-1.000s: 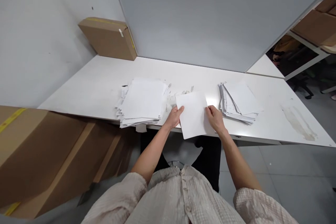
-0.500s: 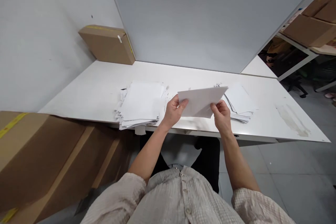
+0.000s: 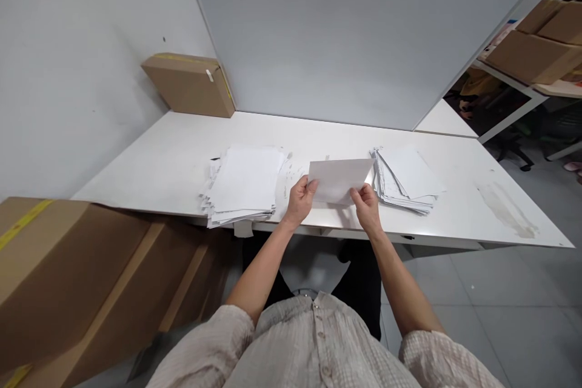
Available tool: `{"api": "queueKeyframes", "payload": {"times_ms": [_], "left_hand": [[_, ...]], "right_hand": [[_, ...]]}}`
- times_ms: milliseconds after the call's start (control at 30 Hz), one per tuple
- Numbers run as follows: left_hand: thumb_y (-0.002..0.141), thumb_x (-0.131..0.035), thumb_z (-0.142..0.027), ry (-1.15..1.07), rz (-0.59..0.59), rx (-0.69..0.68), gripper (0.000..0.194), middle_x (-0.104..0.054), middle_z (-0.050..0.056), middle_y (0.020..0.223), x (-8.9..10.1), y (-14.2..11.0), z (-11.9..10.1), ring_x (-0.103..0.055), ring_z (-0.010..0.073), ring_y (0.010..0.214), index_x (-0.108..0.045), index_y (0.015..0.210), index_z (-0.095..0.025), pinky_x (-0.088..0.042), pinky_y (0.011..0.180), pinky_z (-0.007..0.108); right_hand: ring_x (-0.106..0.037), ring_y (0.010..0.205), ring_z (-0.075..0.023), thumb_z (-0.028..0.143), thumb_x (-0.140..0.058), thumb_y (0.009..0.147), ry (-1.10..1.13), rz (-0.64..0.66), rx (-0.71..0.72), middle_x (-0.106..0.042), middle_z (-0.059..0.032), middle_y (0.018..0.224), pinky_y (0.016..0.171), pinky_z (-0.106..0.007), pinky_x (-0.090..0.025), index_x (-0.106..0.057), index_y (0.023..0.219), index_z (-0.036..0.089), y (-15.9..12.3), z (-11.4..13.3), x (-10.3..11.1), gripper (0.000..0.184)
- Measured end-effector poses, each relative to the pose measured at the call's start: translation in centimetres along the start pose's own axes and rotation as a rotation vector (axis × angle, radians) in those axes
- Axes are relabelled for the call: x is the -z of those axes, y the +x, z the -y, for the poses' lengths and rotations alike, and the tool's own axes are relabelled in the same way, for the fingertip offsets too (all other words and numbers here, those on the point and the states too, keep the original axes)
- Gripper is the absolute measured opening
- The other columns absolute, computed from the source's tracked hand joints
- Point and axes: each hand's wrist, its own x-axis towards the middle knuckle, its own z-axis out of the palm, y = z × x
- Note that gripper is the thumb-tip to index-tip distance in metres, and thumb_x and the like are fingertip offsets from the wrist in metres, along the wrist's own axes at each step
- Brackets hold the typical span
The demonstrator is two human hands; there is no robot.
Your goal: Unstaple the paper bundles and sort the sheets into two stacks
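Note:
Between my two hands a white sheet of paper [image 3: 335,180] is held up, tilted, over the front of the white table. My left hand [image 3: 300,199] pinches its left edge, thumb in front. At the lower right edge, my right hand [image 3: 365,205] pinches it the same way. Whether it is one sheet or more, I cannot tell. To the left lies a thick, uneven paper stack [image 3: 248,179]. Just beyond my right hand is another paper stack [image 3: 407,176], with its sheets fanned at different angles.
The white table [image 3: 150,163] meets a whiteboard [image 3: 309,36] at the back. A flat cardboard box [image 3: 191,86] leans in the left corner. Large cartons [image 3: 59,267] stand at the lower left. More brown boxes [image 3: 536,51] sit on another table at the far right.
My right hand has moved left and slightly down, bringing the paper's right end with it and turning it more level. The right stack is now less covered. The view has shifted slightly.

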Motion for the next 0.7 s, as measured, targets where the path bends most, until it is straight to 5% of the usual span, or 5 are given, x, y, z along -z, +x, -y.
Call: {"api": "queueKeyframes", "payload": {"times_ms": [167,267,467,567,700], "left_hand": [[0.083,-0.054,-0.047,-0.053,-0.004,0.015,0.031,-0.062,0.002,0.083,-0.3,0.1,-0.5,-0.057,0.0158,0.083,-0.059,0.096,-0.018,-0.044,0.08,0.027],[0.082,-0.056,-0.048,-0.009,-0.043,0.059,0.03,-0.054,-0.001,0.067,-0.4,0.4,-0.5,-0.052,0.0133,0.07,-0.057,0.078,-0.018,-0.043,0.071,0.025],[0.083,-0.055,-0.045,-0.037,-0.115,0.074,0.028,-0.053,-0.002,0.069,-0.4,0.7,-0.6,-0.052,0.012,0.072,-0.055,0.078,-0.018,-0.043,0.073,0.024],[0.08,-0.058,-0.047,-0.081,-0.072,0.194,0.029,-0.058,-0.001,0.07,-0.1,0.0,-0.4,-0.054,0.0128,0.071,-0.057,0.08,-0.018,-0.045,0.071,0.026],[0.075,-0.062,-0.047,-0.125,0.125,0.478,0.036,-0.065,0.004,0.075,0.9,-1.8,0.2,-0.059,0.0165,0.067,-0.06,0.089,-0.014,-0.047,0.066,0.03]], "right_hand": [[-0.056,0.081,-0.0162,0.043,-0.056,0.08,-0.079,-0.028,0.013,-0.06,-0.0006,0.082,0.078,-0.03,-0.045,-0.053,0.089,0.023,0.2,0.6,-0.2,0.022],[-0.056,0.085,-0.0176,0.047,-0.053,0.079,-0.153,0.001,-0.036,-0.06,-0.0025,0.087,0.078,-0.031,-0.045,-0.052,0.092,0.023,0.2,0.6,-0.1,0.027],[-0.05,0.069,-0.0142,0.048,-0.054,0.079,-0.234,-0.004,-0.054,-0.055,0.0003,0.076,0.065,-0.027,-0.043,-0.052,0.086,0.022,-0.7,1.2,0.6,0.027],[-0.051,0.068,-0.014,0.046,-0.056,0.079,-0.268,0.001,-0.105,-0.058,0.0005,0.077,0.062,-0.026,-0.043,-0.055,0.086,0.022,-2.2,1.7,1.0,0.025],[-0.059,0.072,-0.0168,0.047,-0.058,0.078,-0.126,0.054,-0.345,-0.065,-0.0012,0.083,0.065,-0.028,-0.047,-0.057,0.095,0.022,-5.3,1.7,1.6,0.03]]}}
